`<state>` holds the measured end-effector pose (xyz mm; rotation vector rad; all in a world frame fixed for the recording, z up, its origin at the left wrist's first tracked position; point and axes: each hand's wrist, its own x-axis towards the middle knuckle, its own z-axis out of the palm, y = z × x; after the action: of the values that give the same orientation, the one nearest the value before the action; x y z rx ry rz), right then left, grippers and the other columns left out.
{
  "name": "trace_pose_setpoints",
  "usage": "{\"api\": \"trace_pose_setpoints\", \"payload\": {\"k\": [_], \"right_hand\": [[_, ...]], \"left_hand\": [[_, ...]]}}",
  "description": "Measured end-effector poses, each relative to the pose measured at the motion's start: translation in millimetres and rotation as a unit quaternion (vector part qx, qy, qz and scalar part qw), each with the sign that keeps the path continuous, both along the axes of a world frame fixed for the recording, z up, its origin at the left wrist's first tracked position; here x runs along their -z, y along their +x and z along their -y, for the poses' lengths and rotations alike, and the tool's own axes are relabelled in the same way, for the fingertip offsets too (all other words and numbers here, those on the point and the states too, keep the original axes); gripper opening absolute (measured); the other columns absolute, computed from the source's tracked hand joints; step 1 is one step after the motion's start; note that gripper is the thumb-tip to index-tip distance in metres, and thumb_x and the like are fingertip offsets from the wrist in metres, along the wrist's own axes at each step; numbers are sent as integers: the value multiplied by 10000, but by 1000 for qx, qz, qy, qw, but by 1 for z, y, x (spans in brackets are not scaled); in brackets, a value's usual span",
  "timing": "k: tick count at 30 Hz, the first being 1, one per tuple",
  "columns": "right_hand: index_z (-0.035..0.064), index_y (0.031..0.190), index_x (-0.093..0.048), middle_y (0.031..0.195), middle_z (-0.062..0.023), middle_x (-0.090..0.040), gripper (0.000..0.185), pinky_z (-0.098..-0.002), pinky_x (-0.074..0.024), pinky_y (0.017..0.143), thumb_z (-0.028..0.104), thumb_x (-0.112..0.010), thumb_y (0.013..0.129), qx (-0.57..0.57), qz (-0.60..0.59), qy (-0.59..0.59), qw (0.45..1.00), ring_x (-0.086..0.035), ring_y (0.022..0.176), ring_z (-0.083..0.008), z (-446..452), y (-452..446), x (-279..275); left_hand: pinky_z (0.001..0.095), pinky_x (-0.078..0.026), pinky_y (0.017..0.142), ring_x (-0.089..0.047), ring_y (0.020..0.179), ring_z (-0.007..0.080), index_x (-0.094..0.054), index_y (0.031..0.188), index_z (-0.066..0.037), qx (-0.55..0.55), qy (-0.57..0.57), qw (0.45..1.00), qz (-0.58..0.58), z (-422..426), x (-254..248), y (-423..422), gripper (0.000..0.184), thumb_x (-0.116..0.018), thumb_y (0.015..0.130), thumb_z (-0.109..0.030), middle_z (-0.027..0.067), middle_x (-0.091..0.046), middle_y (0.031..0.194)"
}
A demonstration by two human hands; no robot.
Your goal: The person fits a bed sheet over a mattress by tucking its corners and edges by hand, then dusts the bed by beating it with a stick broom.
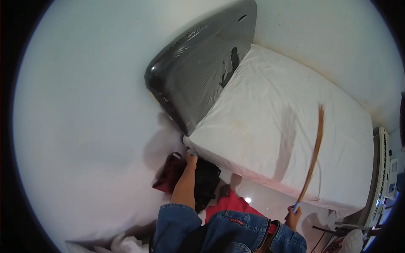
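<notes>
My right hand [293, 217] is closed round the blue-bound handle end of a thin stick broom [314, 156]. The broom's bristles reach up over the mattress, which is covered by a white sheet [274, 118]. At the near left corner of the mattress, my left hand [192, 157] pinches the edge of the sheet; its fingertips are partly hidden. The sheet looks wrinkled, and shadows of the broom and arm fall across it.
A dark headboard [198, 71] in torn plastic wrap stands against the wall. Dark red and black bags [206, 179] lie below my left arm. A red cloth [232, 202] is near my legs. On the right are a white keyboard [381, 168] and a metal stand [333, 230].
</notes>
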<state>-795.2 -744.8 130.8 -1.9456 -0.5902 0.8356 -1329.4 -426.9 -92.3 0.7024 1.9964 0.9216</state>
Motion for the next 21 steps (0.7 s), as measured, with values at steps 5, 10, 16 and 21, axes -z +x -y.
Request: {"api": "trace_pose_setpoints", "payload": {"k": [5,10,16,21], "right_hand": [[20,976,-552,635,-27,-492,224,-249,-435,368,92,-615,774,48,34,-41,997,-484,444,-108,-47,-16,-43],[18,955,-566,657,-32,-507,231,-251,-442,374,86,-628,743,68,68,-65,993,-506,476,-116,-54,-39,-52],[13,926,-577,660,-38,-526,238,-258,-453,383,82,-650,710,58,94,-63,992,-524,487,-125,-69,-49,-50],[7,916,-581,658,-42,-538,249,-274,-467,392,96,-669,701,57,102,-84,990,-531,491,-131,-73,-54,-49]], "left_hand": [[378,-431,915,-552,1058,325,-463,1239,-4,-13,28,999,-7,-34,-28,-37,649,-613,611,57,167,-568,1121],[384,-468,871,-523,1095,291,-380,1249,-3,14,40,994,105,-64,-13,-48,754,-649,552,99,153,-514,1196],[362,-394,1013,-430,1253,328,-222,1418,-9,196,82,976,-49,-89,6,-58,1051,-760,514,-23,201,-404,1358],[389,-511,804,-667,861,300,-636,1058,-1,345,97,894,-269,-79,-22,-53,517,-774,579,-136,157,-675,1017]]}}
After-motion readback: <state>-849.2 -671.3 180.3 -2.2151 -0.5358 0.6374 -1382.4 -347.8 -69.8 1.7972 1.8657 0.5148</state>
